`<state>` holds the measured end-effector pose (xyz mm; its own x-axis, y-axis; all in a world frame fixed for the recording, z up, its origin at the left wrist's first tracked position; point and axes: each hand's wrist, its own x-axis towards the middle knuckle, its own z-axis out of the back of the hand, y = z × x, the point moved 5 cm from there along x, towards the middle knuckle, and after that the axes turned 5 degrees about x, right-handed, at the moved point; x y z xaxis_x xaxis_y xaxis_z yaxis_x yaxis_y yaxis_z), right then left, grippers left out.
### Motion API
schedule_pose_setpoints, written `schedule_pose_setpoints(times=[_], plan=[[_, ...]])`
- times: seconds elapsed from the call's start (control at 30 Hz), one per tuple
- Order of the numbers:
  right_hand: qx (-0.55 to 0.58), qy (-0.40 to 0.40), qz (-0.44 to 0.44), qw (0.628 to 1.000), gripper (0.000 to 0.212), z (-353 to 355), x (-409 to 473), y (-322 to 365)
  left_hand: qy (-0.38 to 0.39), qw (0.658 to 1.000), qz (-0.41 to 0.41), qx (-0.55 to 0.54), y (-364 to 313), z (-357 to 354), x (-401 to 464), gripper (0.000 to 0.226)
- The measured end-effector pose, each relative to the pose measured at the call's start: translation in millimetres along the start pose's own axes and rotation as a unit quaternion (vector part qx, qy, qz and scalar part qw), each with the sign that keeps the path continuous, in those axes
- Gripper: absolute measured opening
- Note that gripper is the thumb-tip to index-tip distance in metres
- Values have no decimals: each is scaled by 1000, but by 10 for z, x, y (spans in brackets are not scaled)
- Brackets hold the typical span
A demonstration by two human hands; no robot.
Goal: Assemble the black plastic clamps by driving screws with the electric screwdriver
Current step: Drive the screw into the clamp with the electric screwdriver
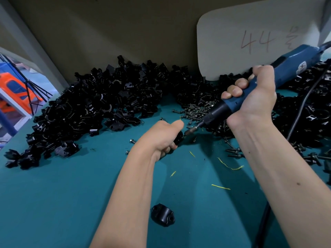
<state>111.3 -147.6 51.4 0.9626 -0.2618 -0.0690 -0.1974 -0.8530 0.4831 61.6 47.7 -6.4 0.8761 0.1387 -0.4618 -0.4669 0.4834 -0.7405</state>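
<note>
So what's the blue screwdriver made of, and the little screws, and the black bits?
The electric screwdriver looks like blue plastic with a matte shell; its tip looks like shiny metal. The screws seem metal, dull grey with small glints. The black clamp parts look like hard moulded plastic, glossy where light catches their edges.

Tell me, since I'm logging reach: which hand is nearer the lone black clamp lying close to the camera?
Left. The left hand, gripping a clamp piece, is up-table of the lone clamp; the right hand, holding the screwdriver, is farther up and right.
</note>
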Motion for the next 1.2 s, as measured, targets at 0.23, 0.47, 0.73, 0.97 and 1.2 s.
schedule_pose_setpoints(times=[0.23, 0.47, 0.73, 0.97, 1.2], plan=[[82, -7, -69, 994, 33, 64, 82, 63, 92, 990, -53, -96, -43, -59, -50, 26], [35, -11, -76, 996, 30, 20, -61, -157, -15, 980, -126, -151, -107, 78, 28, 23], [33, -71, 9, 997, 43, 67, -45, 6, -113, 953, -279, -16, 9, 239, 19, 48], [60, -62, -2, 996, 39, 16, -37, 19, -77, 950, -303, 1, 11, 177, 0, 42], [60, -67, -11, 996, 39, 27, -41, -1, -57, 949, -309, 5, -32, 33, -1, 15]])
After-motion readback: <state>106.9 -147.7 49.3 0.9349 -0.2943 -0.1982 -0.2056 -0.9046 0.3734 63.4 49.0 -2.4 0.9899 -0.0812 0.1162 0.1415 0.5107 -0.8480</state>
